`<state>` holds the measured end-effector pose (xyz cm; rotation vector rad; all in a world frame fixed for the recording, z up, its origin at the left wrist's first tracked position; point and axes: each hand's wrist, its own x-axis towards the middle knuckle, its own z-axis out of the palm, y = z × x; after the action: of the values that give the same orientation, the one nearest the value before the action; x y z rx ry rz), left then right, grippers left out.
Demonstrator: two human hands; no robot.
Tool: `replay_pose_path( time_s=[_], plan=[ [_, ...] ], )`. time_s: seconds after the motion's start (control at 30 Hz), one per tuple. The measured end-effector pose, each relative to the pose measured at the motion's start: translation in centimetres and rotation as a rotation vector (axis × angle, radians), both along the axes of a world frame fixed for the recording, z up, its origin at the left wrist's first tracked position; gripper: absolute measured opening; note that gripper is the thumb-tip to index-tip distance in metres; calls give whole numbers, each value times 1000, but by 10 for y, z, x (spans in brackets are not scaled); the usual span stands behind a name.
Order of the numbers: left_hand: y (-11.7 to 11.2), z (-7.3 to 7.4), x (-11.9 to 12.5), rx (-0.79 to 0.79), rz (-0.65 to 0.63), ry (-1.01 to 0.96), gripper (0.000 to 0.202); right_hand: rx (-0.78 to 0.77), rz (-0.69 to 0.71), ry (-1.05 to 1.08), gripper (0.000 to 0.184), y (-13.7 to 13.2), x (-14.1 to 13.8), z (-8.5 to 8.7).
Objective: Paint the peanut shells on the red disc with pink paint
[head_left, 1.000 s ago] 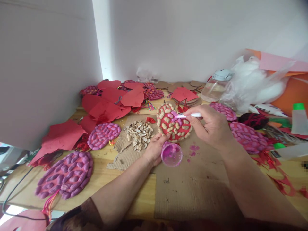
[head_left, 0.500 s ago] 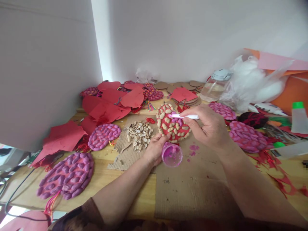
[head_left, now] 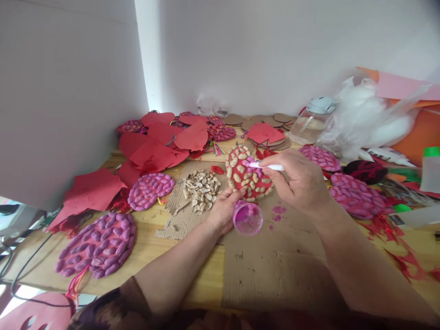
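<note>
A round red disc covered with peanut shells (head_left: 248,174) is tilted up at the table's middle. My left hand (head_left: 225,212) grips its lower edge and also holds a small clear cup of pink paint (head_left: 247,218). My right hand (head_left: 298,181) pinches a white paintbrush (head_left: 267,166), its tip touching shells near the disc's centre, where a few shells are painted pink. Brown cardboard (head_left: 275,261) lies under both hands, with pink paint spots (head_left: 277,211) on it.
A heap of loose peanut shells (head_left: 201,185) lies left of the disc. Finished pink-painted shell discs (head_left: 97,245) (head_left: 150,190) (head_left: 357,195) sit around, with red paper pieces (head_left: 154,153) at the back left. A clear jar (head_left: 311,121), white plastic bag (head_left: 367,119) and green-capped bottle (head_left: 431,169) stand at the right.
My right hand shifted the brush tip a little left across the disc's centre shells. The left hand kept its hold on disc and cup. The camera drifted slightly.
</note>
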<state>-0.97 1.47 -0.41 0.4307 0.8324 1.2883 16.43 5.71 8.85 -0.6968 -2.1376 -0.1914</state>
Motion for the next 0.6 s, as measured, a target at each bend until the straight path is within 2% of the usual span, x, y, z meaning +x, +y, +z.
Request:
replay_pose_path(
  time_s=[0.6],
  plan=[
    [0,-1,1,-11,0,-3,49,-2,10,-12,16,-1,-3,-2]
  ],
)
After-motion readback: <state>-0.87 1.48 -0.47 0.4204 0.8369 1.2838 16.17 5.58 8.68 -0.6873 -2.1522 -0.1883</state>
